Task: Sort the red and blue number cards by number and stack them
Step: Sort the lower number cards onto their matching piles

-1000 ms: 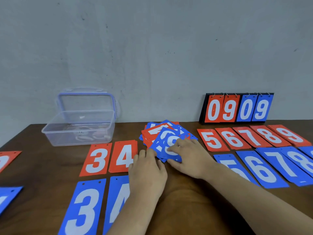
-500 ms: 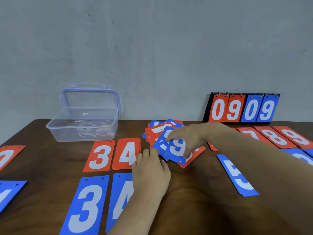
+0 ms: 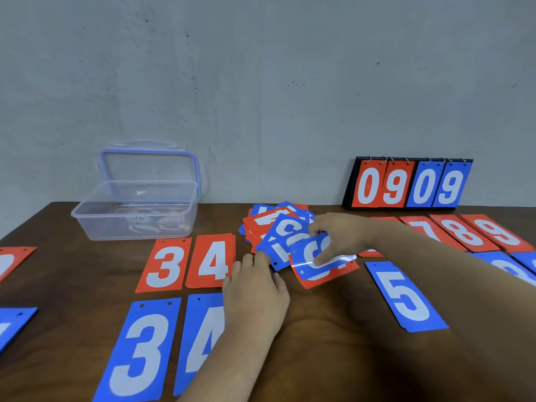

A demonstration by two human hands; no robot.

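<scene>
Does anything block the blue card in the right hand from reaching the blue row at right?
Nothing visible does: the right hand pinches the blue card; the blue 5 lies flat beyond. The forearm hides further cards.

Two hands: left hand (image 3: 255, 294) and right hand (image 3: 339, 236), which pinches one blue card (image 3: 303, 255). One clear box (image 3: 136, 210) on the surface (image 3: 333, 358). One scoreboard (image 3: 409, 184) hangs four cards, two red and two blue.

Five readable reds lie flat: red 3 (image 3: 166, 264), red 4 (image 3: 213, 262), red 7 (image 3: 425, 230), red 8 (image 3: 461, 235), red 9 (image 3: 497, 233). Three readable blues lie flat: blue 3 (image 3: 139, 352), blue 4 (image 3: 200, 343), blue 5 (image 3: 406, 297). Others are cut off or hidden. One mixed pile (image 3: 272, 224), number of cards unclear.
</scene>
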